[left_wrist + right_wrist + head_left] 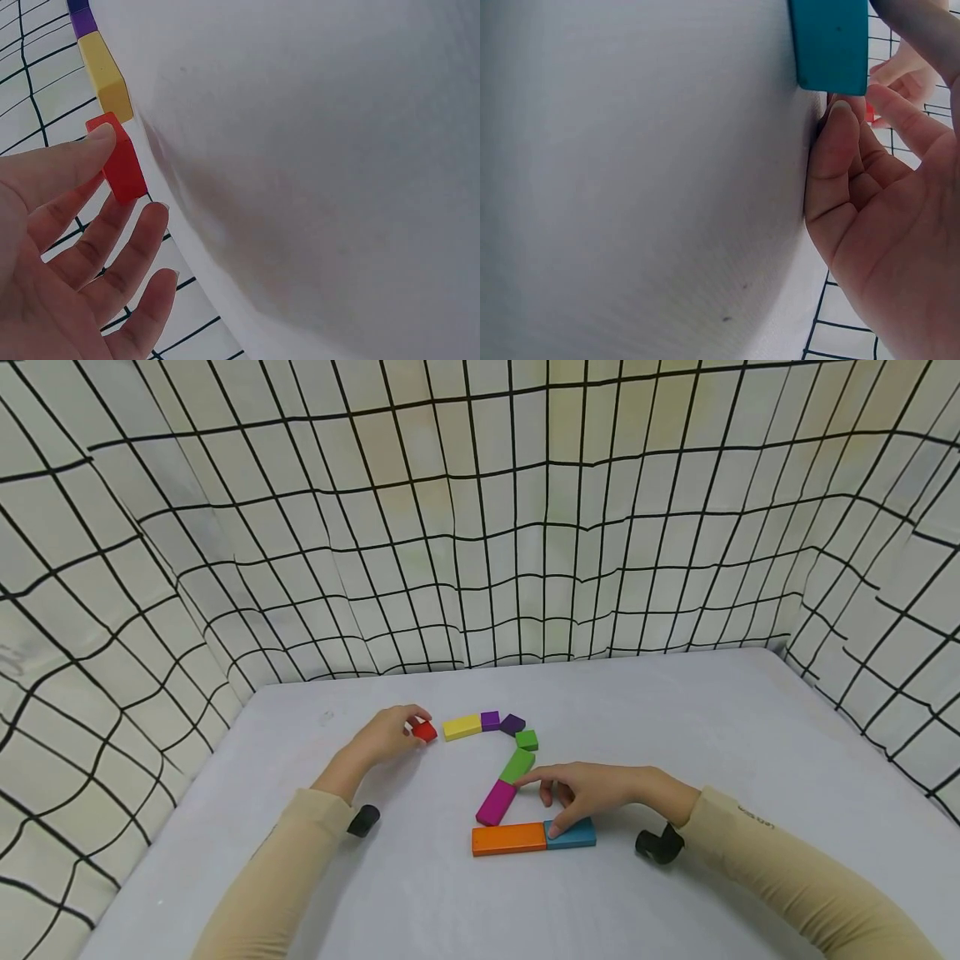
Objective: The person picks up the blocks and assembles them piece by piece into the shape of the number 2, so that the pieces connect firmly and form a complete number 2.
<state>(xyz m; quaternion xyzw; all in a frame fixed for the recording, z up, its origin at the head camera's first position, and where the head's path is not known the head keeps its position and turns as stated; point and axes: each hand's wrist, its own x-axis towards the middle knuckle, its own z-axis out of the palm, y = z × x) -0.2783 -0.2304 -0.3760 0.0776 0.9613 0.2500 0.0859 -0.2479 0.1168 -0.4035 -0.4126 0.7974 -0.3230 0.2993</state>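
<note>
A red block (424, 732) is pinched between the thumb and fingers of my left hand (388, 733). In the left wrist view the thumb lies over the red block's (124, 161) end, close to a yellow block (105, 75). My right hand (596, 789) spreads over the front of a curved row, its thumb on a blue block (573, 835). Its index fingertip reaches where a magenta block (496, 803) meets a long green block (517, 766). Several other right fingers curl loosely beside the blue block (832, 49) in the right wrist view.
An orange block (508, 839) lies end to end with the blue one. Farther along the curve come a small green block (527, 740), a dark purple block (513, 724) and a purple block (490, 721). Black netting (495, 539) over white sheeting rises behind the white table (420, 902).
</note>
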